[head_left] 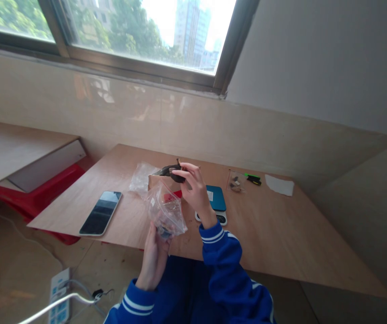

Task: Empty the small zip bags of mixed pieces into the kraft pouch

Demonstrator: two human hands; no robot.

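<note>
My left hand is closed around the lower part of a clear plastic bag, which holds small pieces, some dark and some reddish. Above the bag's upper edge, my right hand pinches a dark brown, pod-like piece with a thin stalk sticking up. Just behind the bag stands a brown cardboard box, mostly covered, with more dark material at its top. A red item beside the box is partly hidden. Under my right wrist is a teal and white digital scale.
On the wooden table lie a smartphone, another clear bag, a small bag of brown pieces, a green and black cutter and white paper. A power strip with cables sits on the floor at left.
</note>
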